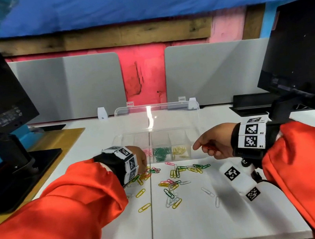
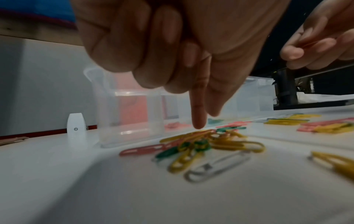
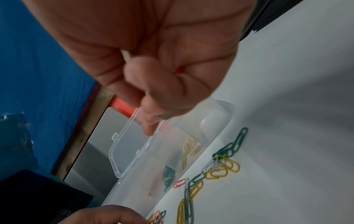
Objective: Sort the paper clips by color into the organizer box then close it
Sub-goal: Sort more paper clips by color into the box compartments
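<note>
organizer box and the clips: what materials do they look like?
Organizer box: clear, glossy hard plastic by the look; the dividers and the wall behind show through it, and the raised lid carries a glare streak.
Paper clips: thin bent wire with an opaque colour coating, probably plastic over metal; the core is not visible.

The light in the room is even and rather bright on the white surface (image 1: 210,224), and it seems to come from above. A white glare stripe sits on the clear lid (image 1: 150,116) toward 12 o'clock. Soft shadows lie under both arms. The head view bends strongly at its edges. In the left wrist view the left hand (image 2: 172,45) is blurred and the near paper clips (image 2: 201,145) are soft. The right wrist view is dimmer, with motion blur.
</note>
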`<action>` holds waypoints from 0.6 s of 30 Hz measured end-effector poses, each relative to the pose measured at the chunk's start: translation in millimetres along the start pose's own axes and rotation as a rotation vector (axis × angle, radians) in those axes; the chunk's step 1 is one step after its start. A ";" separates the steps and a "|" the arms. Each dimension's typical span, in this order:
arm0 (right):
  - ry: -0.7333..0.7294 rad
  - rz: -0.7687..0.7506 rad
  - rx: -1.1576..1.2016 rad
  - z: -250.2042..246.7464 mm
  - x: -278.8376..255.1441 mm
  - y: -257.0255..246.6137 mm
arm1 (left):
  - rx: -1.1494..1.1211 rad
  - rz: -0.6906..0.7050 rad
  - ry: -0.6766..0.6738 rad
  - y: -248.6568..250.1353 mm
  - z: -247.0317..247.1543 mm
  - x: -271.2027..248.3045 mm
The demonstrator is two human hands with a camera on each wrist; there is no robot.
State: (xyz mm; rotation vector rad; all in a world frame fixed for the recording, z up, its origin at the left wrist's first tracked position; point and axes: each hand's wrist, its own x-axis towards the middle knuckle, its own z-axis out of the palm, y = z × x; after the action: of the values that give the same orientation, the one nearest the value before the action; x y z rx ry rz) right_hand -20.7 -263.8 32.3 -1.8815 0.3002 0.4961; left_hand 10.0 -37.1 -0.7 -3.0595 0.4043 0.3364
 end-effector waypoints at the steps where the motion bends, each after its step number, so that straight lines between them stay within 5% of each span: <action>1: 0.005 -0.004 -0.012 0.0 0.0 0.3 | 0.010 0.003 -0.009 0.4 0.9 1.7; 15: 0.003 -0.020 -0.079 -1.7 -2.0 7.8 | 0.089 0.051 -0.231 -2.0 -1.9 8.5; 18: 0.011 -0.017 -0.092 -4.3 -1.9 8.8 | 0.092 0.013 -0.179 -2.0 4.2 6.4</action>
State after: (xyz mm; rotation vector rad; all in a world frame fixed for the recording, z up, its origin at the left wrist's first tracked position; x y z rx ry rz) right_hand -25.4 -271.0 27.2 -1.9747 0.2722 0.4951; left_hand 15.6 -36.6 -6.1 -2.9074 0.4175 0.5699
